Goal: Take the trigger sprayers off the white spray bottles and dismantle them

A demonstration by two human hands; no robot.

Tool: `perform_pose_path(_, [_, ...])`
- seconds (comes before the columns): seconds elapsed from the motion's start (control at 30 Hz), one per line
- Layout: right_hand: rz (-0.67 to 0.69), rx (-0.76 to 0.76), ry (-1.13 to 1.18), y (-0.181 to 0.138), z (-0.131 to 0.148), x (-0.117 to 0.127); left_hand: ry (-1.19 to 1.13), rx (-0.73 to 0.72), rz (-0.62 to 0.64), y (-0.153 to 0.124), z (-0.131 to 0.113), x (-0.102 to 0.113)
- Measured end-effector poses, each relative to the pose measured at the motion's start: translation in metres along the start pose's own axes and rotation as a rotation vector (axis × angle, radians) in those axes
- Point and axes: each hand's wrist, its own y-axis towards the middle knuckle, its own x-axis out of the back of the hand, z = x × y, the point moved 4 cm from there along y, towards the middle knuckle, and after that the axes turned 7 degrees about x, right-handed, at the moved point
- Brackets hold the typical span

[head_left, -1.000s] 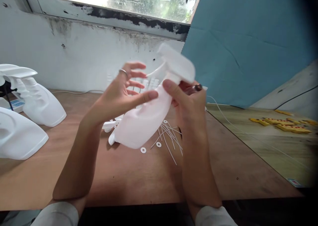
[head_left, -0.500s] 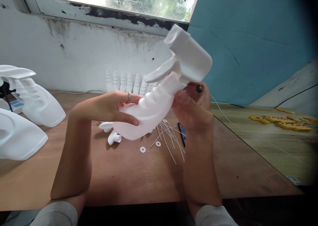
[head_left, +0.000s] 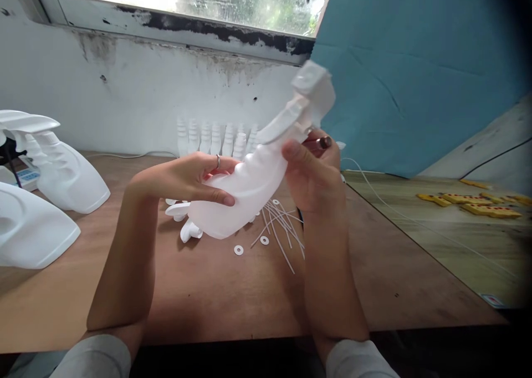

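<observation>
- Two grey sleeves (head_left: 95,358) are showing at the near edge, and both forearms are rising from the brown wooden tabletop (head_left: 216,300).
- The left hand (head_left: 187,179), wearing a thin ring (head_left: 218,162), is grasping the wide lower body of a white plastic spray bottle (head_left: 243,195); its thumb is pressing along the bottle's near side and its fingers are curling over the top.
- The right hand (head_left: 316,178) is clenching the same bottle at its neck, with the thumb lying across the front.
- The bottle is hanging in the air between the two hands, tilted so that its base is pointing down toward the left hand and its neck is climbing up toward the right.
- A white trigger sprayer head (head_left: 311,96) is sitting on the neck just above the right hand; it is blurred, so how tightly it is seated is hard to tell.
- A small brown-tipped object (head_left: 324,142) is poking out behind the right hand's fingers; it may be pinched there.
- Under the hands, small white ring washers (head_left: 238,250), thin white plastic tubes (head_left: 282,228) and loose white moulded parts (head_left: 183,214) are lying on the wood.
- Beyond the hands, a row of white ribbed plastic pieces (head_left: 211,137) is standing against the stained white wall (head_left: 124,90).
- Well left of the left hand, two finished white spray bottles (head_left: 62,167) are resting on the tabletop.
- Far right of the right hand, flat yellow pieces (head_left: 469,203) are lying before a blue sheet (head_left: 415,78).
</observation>
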Motion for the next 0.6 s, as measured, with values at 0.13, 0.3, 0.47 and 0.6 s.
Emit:
perform_pose_path(0.13, [-0.035, 0.041, -0.052, 0.003, 0.004, 0.009, -0.161, 0.040, -0.045, -0.001, 0.003, 0.001])
perform_pose_path(0.3, [-0.068, 0.085, 0.005, 0.004, -0.002, 0.012, -0.323, 0.065, -0.079, -0.003, 0.000, -0.004])
perform_pose_path(0.47, [-0.171, 0.305, 0.488, 0.008, 0.000, 0.005, -0.331, 0.133, 0.179, -0.008, 0.009, -0.002])
perform_pose_path(0.6, [-0.192, 0.475, 0.989, 0.014, 0.021, 0.025, -0.261, 0.299, 0.263, -0.022, 0.030, 0.013])
